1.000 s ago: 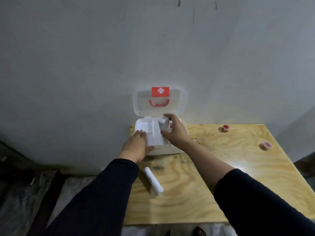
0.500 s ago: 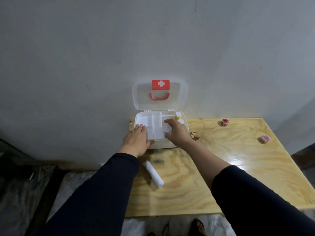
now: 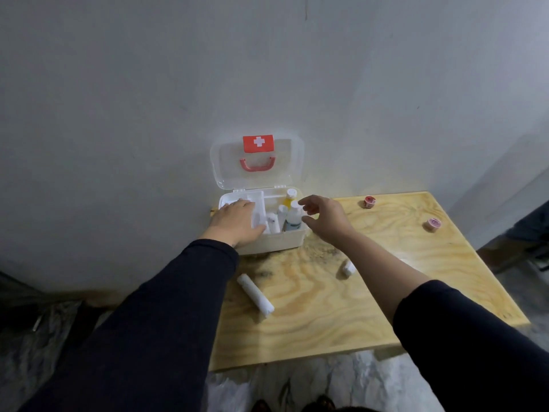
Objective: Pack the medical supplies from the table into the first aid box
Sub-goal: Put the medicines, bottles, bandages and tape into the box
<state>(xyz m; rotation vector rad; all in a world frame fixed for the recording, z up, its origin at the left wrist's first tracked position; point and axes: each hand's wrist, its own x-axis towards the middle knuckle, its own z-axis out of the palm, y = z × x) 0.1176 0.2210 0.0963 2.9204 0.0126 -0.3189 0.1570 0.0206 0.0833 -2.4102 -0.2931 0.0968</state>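
Right hand withdrawn, first aid box (white cross label), bottles perhaps

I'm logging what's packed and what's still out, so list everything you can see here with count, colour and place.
first aid box: 1, white, back left of the table against the wall, clear lid up with red cross label and red handle
bottles: about 3, white-capped, one yellowish, upright in the box's right compartment
long gauze roll: 1, white, on the table in front of the box
small roll: 1, white, on the table beside the right forearm
tape rolls: 2, reddish and pink, far right of the table
table: 1, light plywood
left hand: flat on the box's left tray, empty
right hand: open beside the bottles, empty
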